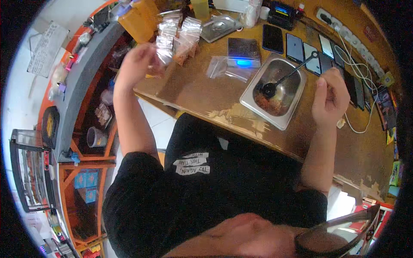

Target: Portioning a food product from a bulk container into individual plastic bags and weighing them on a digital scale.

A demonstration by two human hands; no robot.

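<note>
Blurred by motion, my left hand [138, 64] is at the left beside a pile of clear zip bags [187, 40], some with reddish contents; its fingertips overlap the pile's edge, and whether they grip a bag is unclear. My right hand [332, 95] hovers over the table's right part with fingers curled and nothing visible in them. Between the hands stands a steel food pan [245, 98] with reddish crumbs [269, 104] inside. A black spoon [290, 72] leans across its rim. Left of the pan is a small digital scale [243, 50] with a lit blue display, beside flat clear bags [217, 67].
Several phones [272, 38] and a white cable [363, 131] lie right of the pan, below a power strip [351, 35]. Orange-filled containers [135, 24] and a steel lid [219, 27] stand or lie at the back. A grey-topped shelf [79, 64] is at the left.
</note>
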